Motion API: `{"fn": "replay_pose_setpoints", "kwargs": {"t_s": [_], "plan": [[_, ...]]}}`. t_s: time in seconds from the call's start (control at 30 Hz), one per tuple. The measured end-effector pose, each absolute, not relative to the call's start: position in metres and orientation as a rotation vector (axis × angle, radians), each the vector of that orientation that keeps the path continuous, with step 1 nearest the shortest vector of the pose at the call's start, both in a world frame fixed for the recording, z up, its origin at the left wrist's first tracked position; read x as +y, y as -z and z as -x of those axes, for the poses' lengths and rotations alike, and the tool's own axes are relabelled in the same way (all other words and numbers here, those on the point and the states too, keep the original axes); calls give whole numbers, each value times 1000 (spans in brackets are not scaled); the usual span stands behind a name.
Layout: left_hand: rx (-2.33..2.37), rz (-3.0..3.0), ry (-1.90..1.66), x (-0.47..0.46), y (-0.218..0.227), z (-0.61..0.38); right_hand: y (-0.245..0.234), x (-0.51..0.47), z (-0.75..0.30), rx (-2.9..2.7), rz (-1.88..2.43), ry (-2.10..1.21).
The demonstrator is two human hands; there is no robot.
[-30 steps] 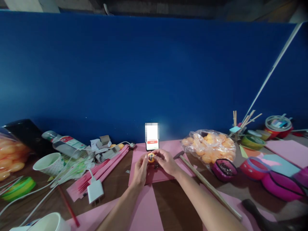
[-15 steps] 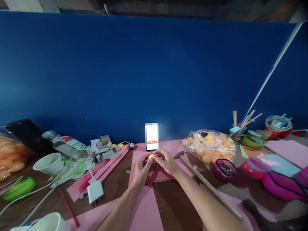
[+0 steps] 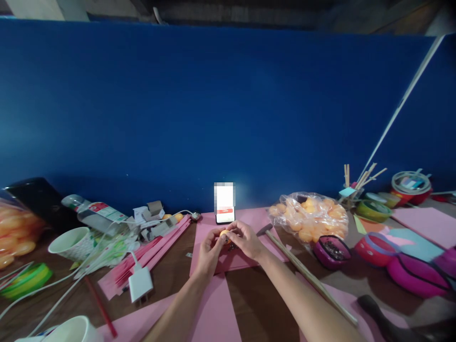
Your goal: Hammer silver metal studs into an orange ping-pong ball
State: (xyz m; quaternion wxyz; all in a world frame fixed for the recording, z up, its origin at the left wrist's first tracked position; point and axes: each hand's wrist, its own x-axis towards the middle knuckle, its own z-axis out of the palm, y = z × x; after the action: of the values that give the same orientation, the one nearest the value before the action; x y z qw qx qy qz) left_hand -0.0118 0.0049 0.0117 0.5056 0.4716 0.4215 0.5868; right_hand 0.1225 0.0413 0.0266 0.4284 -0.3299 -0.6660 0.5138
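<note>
Both of my hands meet over a pink sheet (image 3: 245, 217) at the middle of the table. My left hand (image 3: 207, 252) and my right hand (image 3: 245, 239) are closed round a small orange ball (image 3: 224, 233), which shows only as a sliver between the fingertips. A few small dark bits (image 3: 232, 246) lie on the sheet just under my right hand. A lit phone (image 3: 224, 203) stands upright right behind the hands, against the blue wall.
A hammer (image 3: 302, 270) with a long wooden handle lies to the right, beside a clear bag of orange balls (image 3: 309, 217) and a purple tray of dark bits (image 3: 332, 250). Coloured bowls (image 3: 416, 274) sit further right. Left: white charger (image 3: 140, 284), paper cups (image 3: 72, 242), bottle (image 3: 95, 213).
My fingers have closed further over the ball, hiding the dark spot that showed on it a second ago. The hands stay in the same place.
</note>
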Motion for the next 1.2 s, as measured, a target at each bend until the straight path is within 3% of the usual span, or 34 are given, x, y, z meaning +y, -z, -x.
{"fn": "replay_pose_setpoints", "kwargs": {"t_s": [1.2], "plan": [[1003, -1080, -1433, 7, -10, 9, -24, 42, -121, -1698, 810, -1218]]}}
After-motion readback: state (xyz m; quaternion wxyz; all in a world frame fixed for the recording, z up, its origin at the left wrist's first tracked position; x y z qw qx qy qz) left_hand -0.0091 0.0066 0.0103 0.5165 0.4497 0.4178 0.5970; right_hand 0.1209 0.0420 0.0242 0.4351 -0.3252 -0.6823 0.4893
